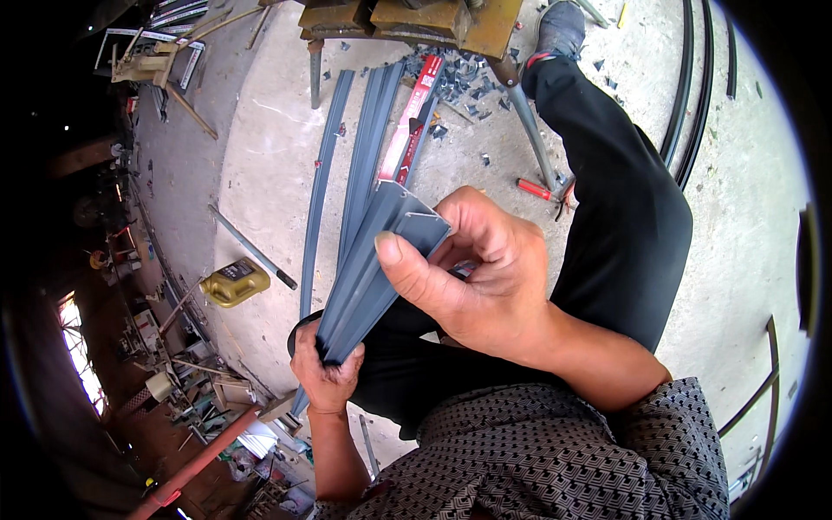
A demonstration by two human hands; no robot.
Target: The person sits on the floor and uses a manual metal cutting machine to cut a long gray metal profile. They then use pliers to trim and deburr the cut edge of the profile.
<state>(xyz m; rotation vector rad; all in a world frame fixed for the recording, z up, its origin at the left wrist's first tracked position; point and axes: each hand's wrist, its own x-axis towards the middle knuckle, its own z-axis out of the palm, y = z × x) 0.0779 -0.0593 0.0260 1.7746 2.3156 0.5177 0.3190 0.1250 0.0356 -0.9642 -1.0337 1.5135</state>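
Note:
A short grey metal profile [381, 251] with an open channel shape lies tilted across both hands in front of me. Its lower end sits in my left hand [325, 373], whose fingers wrap round it. Near its upper cut end, my right hand [485, 269] grips the side, thumb on the near face and the other fingers partly hidden behind. Beyond it on the floor lie several long grey profiles [360, 156], along with a profile covered in red and white film [414, 113].
Dark metal offcuts [485, 87] litter the floor below a yellowish metal bench [416, 22]. A red-handled tool [539, 189] lies by the bench leg. At left are a gold jug [234, 282] and a metal rod [251, 247]. Long black strips [693, 95] lie at right.

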